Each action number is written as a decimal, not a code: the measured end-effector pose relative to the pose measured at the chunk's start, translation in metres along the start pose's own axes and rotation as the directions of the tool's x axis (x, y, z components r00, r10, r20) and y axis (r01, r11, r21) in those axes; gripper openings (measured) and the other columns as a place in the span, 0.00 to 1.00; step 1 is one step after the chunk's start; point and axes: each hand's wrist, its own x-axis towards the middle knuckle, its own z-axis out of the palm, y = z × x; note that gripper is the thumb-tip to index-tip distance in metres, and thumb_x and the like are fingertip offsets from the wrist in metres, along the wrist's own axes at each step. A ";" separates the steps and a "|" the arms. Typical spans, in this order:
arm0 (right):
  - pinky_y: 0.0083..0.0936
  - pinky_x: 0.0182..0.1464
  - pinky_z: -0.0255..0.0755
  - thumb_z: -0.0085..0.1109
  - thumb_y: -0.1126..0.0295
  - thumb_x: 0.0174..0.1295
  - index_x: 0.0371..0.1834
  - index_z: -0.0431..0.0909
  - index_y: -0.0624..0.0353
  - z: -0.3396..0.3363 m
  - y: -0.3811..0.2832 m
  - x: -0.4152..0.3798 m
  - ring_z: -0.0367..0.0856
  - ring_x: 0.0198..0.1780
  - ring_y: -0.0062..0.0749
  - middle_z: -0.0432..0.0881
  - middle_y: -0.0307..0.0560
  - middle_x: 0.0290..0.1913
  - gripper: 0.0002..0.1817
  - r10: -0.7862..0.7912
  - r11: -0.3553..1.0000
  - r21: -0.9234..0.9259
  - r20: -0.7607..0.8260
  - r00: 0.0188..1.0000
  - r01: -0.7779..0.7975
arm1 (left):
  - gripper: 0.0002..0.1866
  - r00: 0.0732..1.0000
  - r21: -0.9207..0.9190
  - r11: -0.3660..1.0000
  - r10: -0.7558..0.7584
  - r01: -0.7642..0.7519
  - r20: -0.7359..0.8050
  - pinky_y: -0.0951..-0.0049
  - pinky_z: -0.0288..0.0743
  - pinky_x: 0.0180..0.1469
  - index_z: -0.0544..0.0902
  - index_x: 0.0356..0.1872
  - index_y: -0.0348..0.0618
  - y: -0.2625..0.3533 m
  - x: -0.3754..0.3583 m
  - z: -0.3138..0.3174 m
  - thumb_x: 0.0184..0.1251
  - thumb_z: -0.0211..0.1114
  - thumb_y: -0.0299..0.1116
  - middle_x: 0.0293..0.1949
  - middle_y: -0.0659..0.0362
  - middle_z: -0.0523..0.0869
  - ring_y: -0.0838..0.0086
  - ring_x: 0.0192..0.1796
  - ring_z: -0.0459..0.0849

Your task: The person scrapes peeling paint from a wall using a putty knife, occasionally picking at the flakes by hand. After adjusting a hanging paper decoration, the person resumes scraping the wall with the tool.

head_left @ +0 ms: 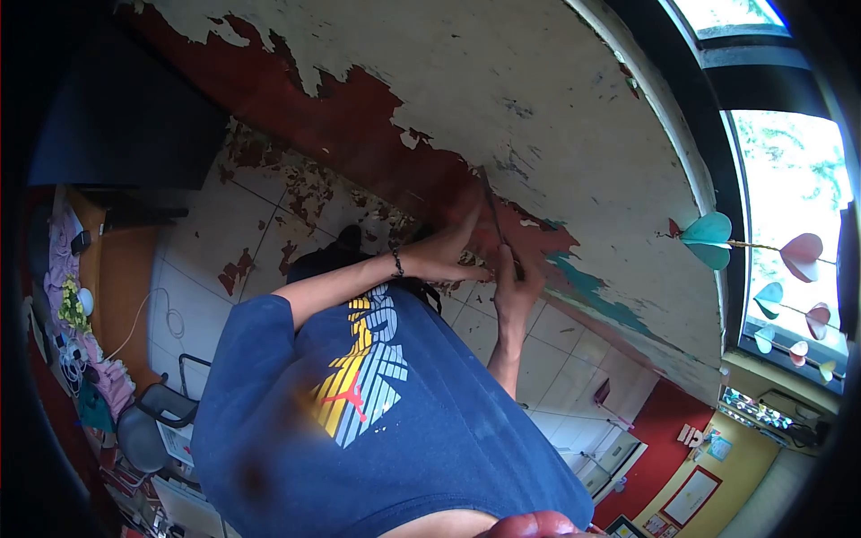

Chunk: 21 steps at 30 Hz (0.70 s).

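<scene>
My right hand [517,291] is closed round the dark handle of a scraper [491,211], its thin blade seen nearly edge-on. The blade's tip meets the ragged edge of the pale peeling paint on the wall [574,117]. To its left, my left hand [444,255], with a dark bracelet at the wrist, reaches toward the bared red strip [359,117] with its fingers stretched out and thumb apart. Nothing shows in that hand. Whether its fingertips touch the wall is hard to make out.
Paint flakes [314,193] litter the tiled floor [215,224] along the wall's foot. A wooden desk [126,287] and a dark chair [157,435] stand at left. Heart-shaped paper garlands [708,240] hang by the window [789,179] at right. A patch of teal paint [596,291] shows right of my hands.
</scene>
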 end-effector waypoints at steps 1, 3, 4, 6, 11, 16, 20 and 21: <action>0.26 0.49 0.78 0.64 0.73 0.67 0.51 0.86 0.67 -0.008 0.005 -0.002 0.87 0.44 0.31 0.90 0.53 0.42 0.13 -0.066 0.997 -0.030 -0.018 0.998 0.065 | 0.69 1.000 0.005 1.000 0.000 0.000 -0.006 0.61 0.65 0.74 0.15 0.75 0.40 -0.004 0.001 0.002 0.65 0.73 0.44 0.72 0.40 0.67 0.56 0.72 0.72; 0.24 0.44 0.78 0.63 0.73 0.68 0.52 0.85 0.68 -0.006 0.002 0.004 0.86 0.40 0.27 0.90 0.50 0.39 0.13 -0.137 0.989 -0.056 -0.027 0.990 0.135 | 0.69 1.000 0.209 0.978 -0.001 -0.001 0.009 0.61 0.64 0.75 0.14 0.74 0.40 -0.015 0.002 0.007 0.65 0.73 0.44 0.72 0.40 0.68 0.56 0.72 0.72; 0.24 0.45 0.78 0.63 0.73 0.68 0.52 0.85 0.68 0.001 -0.009 0.009 0.86 0.41 0.28 0.90 0.52 0.40 0.13 -0.173 0.981 -0.098 -0.028 0.985 0.169 | 0.69 1.000 0.208 0.978 -0.004 0.002 0.012 0.61 0.64 0.75 0.14 0.74 0.40 -0.009 0.000 0.006 0.65 0.73 0.44 0.72 0.40 0.68 0.56 0.72 0.72; 0.25 0.47 0.78 0.62 0.73 0.68 0.52 0.85 0.68 0.004 -0.013 0.010 0.86 0.42 0.29 0.90 0.53 0.41 0.14 -0.209 0.969 -0.146 -0.036 0.977 0.202 | 0.69 0.993 -0.037 0.998 0.050 -0.054 -0.107 0.65 0.76 0.63 0.18 0.75 0.33 0.003 0.000 0.004 0.63 0.75 0.42 0.65 0.39 0.73 0.61 0.60 0.81; 0.28 0.50 0.79 0.63 0.73 0.67 0.51 0.85 0.68 -0.013 -0.022 0.004 0.87 0.44 0.32 0.89 0.56 0.44 0.13 -0.215 0.973 -0.098 -0.043 0.976 0.210 | 0.70 1.000 0.143 0.990 0.008 -0.004 -0.027 0.66 0.76 0.64 0.16 0.75 0.36 -0.004 0.001 0.006 0.63 0.75 0.41 0.65 0.39 0.73 0.61 0.60 0.81; 0.28 0.48 0.79 0.63 0.74 0.66 0.51 0.85 0.69 -0.001 -0.015 0.014 0.88 0.44 0.31 0.90 0.55 0.42 0.13 -0.182 0.967 -0.184 -0.003 0.983 0.178 | 0.70 0.998 -0.018 1.000 -0.026 0.025 -0.058 0.63 0.64 0.74 0.13 0.74 0.38 0.008 0.000 0.005 0.64 0.73 0.43 0.71 0.39 0.70 0.55 0.72 0.72; 0.25 0.45 0.80 0.64 0.74 0.66 0.51 0.86 0.69 -0.020 -0.027 0.003 0.88 0.42 0.28 0.90 0.54 0.41 0.13 -0.202 0.973 -0.120 -0.041 0.979 0.195 | 0.68 0.998 0.018 0.998 0.059 -0.059 0.017 0.62 0.66 0.73 0.16 0.76 0.39 -0.020 0.004 0.011 0.64 0.73 0.40 0.70 0.40 0.71 0.55 0.71 0.73; 0.25 0.45 0.80 0.64 0.74 0.66 0.51 0.86 0.69 -0.020 -0.023 0.008 0.88 0.42 0.28 0.90 0.54 0.41 0.13 -0.207 0.972 -0.119 -0.039 0.978 0.201 | 0.68 0.997 0.101 0.995 0.017 -0.025 0.075 0.62 0.66 0.73 0.17 0.76 0.40 -0.013 0.004 0.009 0.65 0.73 0.39 0.69 0.40 0.71 0.55 0.71 0.73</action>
